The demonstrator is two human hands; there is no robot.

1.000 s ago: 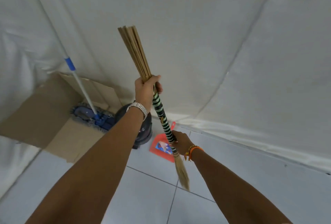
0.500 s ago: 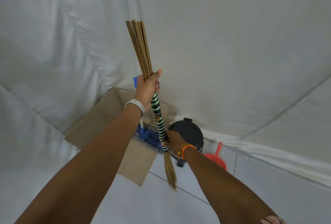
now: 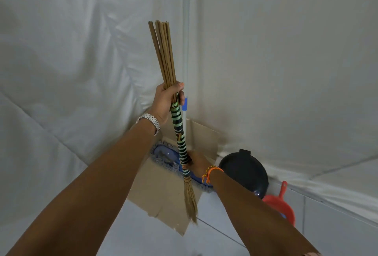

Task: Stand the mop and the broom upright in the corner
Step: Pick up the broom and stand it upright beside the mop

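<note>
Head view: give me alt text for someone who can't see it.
Both hands hold a stick broom upright before a white-draped corner, left hand high, right hand low. Behind it a mop already stands in the corner on flattened cardboard, with a black bin and red dustpan to the right.

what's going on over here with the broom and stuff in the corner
A person holds a stick broom nearly upright in both hands: the left hand grips high, the right hand lower on the green-banded part. Its tip hangs above the floor, so it is not yet set down. The mop already stands in the corner, head on flattened cardboard, beside a black bin and red dustpan.
</note>
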